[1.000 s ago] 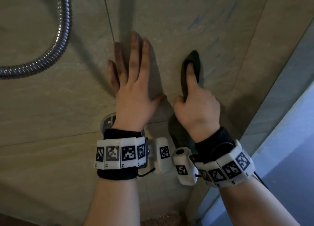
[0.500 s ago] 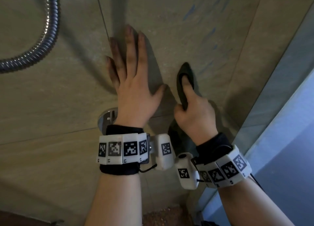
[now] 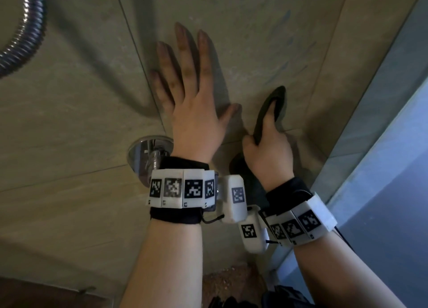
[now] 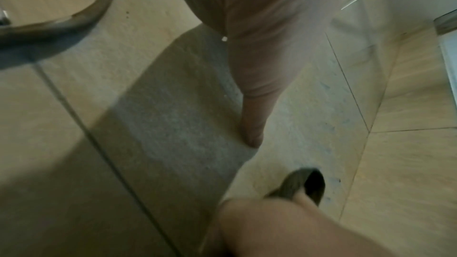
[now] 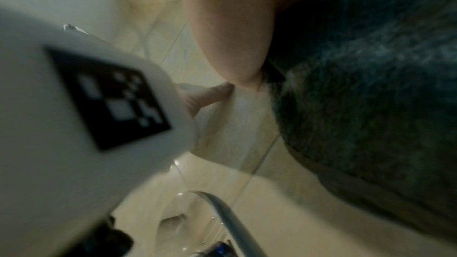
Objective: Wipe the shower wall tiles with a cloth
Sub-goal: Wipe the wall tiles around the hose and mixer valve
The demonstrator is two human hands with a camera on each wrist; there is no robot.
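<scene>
1. Head view: the left hand (image 3: pixel 192 113) is lying flat with straight, spread fingers on the beige stone-look shower wall tiles (image 3: pixel 69 122), bracing and gripping nothing. The right hand (image 3: pixel 266 150) is curling round a dark grey-green folded cloth (image 3: pixel 272 103), pressing it to the tile just beside the left thumb. A ribbed chrome shower hose (image 3: pixel 27 34) is hanging at upper left; a round chrome wall fitting (image 3: pixel 141 154) is sitting behind the left wrist. Faint blue smears (image 3: pixel 284 18) are showing above the cloth.
2. Left wrist view: blurred; the left thumb is resting on the tile, and the cloth (image 4: pixel 299 185) is poking out past the right hand (image 4: pixel 284 226) below it.
3. Right wrist view: the fuzzy cloth (image 5: pixel 371 65) is filling the right side, pinned under the palm.
4. Step, as judged: a wiping stroke is under way. The next move is calling for steady pressure, carrying the cloth up over the blue smears.
</scene>
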